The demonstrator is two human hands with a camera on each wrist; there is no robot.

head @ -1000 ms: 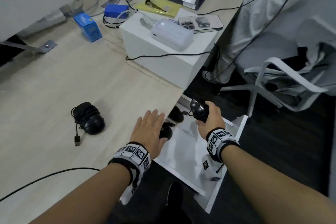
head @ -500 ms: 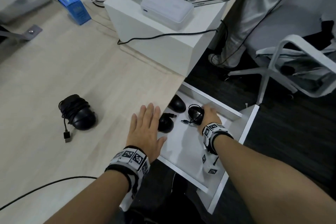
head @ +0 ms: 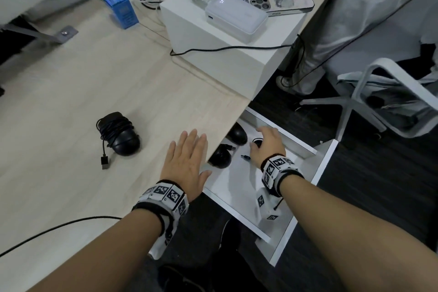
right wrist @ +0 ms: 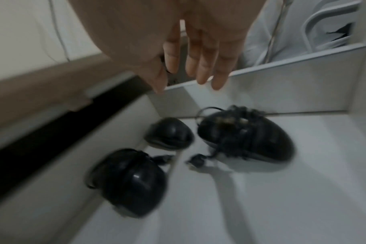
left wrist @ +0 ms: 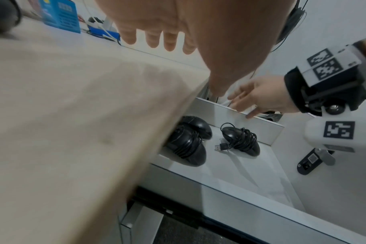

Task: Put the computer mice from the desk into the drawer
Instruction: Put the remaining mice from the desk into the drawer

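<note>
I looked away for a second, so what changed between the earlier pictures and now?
The right hand lowered the cable-wrapped mouse it was gripping into the drawer, let go, and now hovers above it with fingers relaxed. Unchanged: the left hand rests flat at the desk edge, one wrapped mouse on the desk waits, and two other mice lie in the drawer.

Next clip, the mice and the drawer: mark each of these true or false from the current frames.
1. Three black mice lie in the drawer. True.
2. The right hand grips a mouse. False: its fingers are extended above the cable-wrapped mouse and hold nothing.
3. One mouse on the desk is left. True.
4. The left hand holds that mouse. False: it lies flat, open, near the desk edge.
5. The drawer is closed. False: it is pulled open.
</note>
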